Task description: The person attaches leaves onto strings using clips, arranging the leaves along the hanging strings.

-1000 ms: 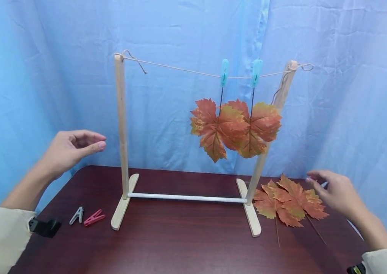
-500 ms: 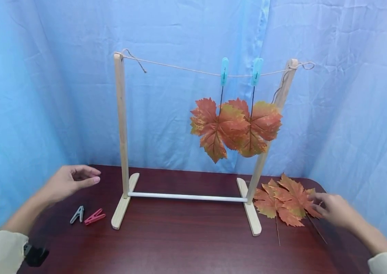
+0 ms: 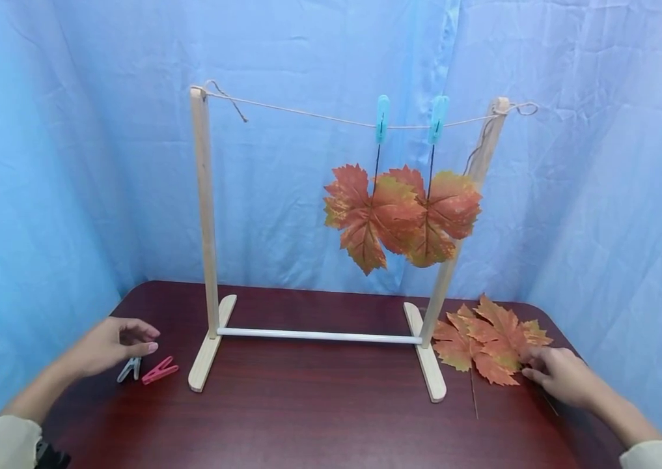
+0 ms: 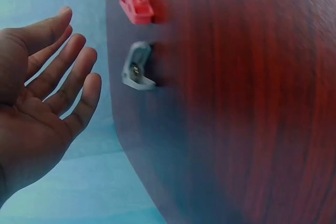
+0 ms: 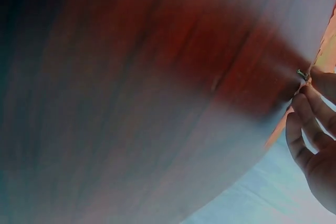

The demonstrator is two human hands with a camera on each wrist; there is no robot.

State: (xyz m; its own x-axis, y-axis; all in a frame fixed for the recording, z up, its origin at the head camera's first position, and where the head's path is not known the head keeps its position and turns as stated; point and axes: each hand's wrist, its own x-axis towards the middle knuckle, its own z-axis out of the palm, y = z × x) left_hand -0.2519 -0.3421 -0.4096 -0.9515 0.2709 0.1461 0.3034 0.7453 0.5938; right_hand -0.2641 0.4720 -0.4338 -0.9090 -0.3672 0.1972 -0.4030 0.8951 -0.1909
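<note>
My left hand point(image 3: 110, 345), fingers loosely bent and holding nothing, hovers just over a grey clothespin point(image 3: 129, 371). A pink-red clothespin point(image 3: 161, 370) lies to its right. In the left wrist view the palm point(image 4: 31, 124) shows bare beside both pegs. At the table's right side, my right hand point(image 3: 562, 374) pinches an orange-red artificial leaf point(image 3: 503, 332) near the base of its stem. The right wrist view shows thumb and fingertips meeting at the stem, with the leaf edge-on behind. Another artificial leaf point(image 3: 454, 346) lies partly under it, its thin stem pointing toward me.
A wooden stand point(image 3: 206, 215) with a twine line point(image 3: 301, 113) rises mid-table. Two teal clothespins point(image 3: 382, 120) hold two hanging leaves point(image 3: 368, 225) on the line's right half. A white rod point(image 3: 319, 336) joins the stand's feet. Blue curtains point(image 3: 284, 58) surround the dark red table point(image 3: 284, 404).
My left hand has come down from beside the left post to the clothespins. My right hand has lowered and moved toward me onto the leaf's stem base. The hanging leaves stay put.
</note>
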